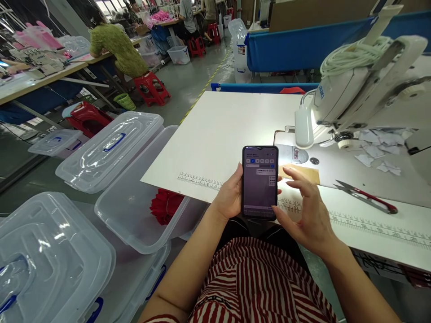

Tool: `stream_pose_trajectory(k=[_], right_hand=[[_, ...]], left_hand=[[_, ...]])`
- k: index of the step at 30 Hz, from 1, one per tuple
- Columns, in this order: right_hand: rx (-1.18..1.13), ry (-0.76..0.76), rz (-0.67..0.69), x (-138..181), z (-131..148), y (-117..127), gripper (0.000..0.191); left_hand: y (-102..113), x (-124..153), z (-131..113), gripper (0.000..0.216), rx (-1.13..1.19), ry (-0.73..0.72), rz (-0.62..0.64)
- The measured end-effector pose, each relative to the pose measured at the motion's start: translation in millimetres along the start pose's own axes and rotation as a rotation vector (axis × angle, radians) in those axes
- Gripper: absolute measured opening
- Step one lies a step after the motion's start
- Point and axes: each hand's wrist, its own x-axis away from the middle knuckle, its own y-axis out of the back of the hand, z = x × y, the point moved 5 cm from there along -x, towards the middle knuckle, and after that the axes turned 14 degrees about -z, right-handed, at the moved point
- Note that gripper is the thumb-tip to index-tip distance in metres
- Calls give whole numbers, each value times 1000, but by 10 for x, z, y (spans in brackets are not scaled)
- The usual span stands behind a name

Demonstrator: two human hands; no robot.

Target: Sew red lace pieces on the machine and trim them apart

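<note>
A dark smartphone (259,184) with a lit screen is held upright over the table's front edge. My left hand (227,195) grips it, thumb along its left side and fingertips showing past its right side. My right hand (305,208) is beside the phone's lower right, fingers spread and bent, the thumb tip at the screen's lower corner. Behind these fingers a tan rectangular piece (308,174) lies on the sewing machine bed. Red-handled scissors (367,196) rest on the table to the right of my right hand.
A sewing machine (353,94) stands at the right, with white scraps (380,146) beneath it. The white table (215,130) has a printed ruler along its front. Left of it, an open clear bin (128,215) holds red fabric (166,206). Lidded bins and another seated person are farther left.
</note>
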Motion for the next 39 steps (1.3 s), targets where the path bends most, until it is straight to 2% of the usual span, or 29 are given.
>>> stream_pose_trajectory(k=[13,17,23,33,39], right_hand=[[-15,12,-13,8,-7,11,49],[-24,70,-53,33,61,73,47],[-40,143,-4,234,205,166,36],[-89,201,-19,350,245,228,33],[-56,274,47,426,245,210,22]], left_hand=[[2,1,3,74,14,7,32],[-3,0,-5,73,17,0,38],[-10,-7,1,73,29,-1,28],[-6,-7,-8,71,50,8,47],[-10,-3,0,70,58,15,40]])
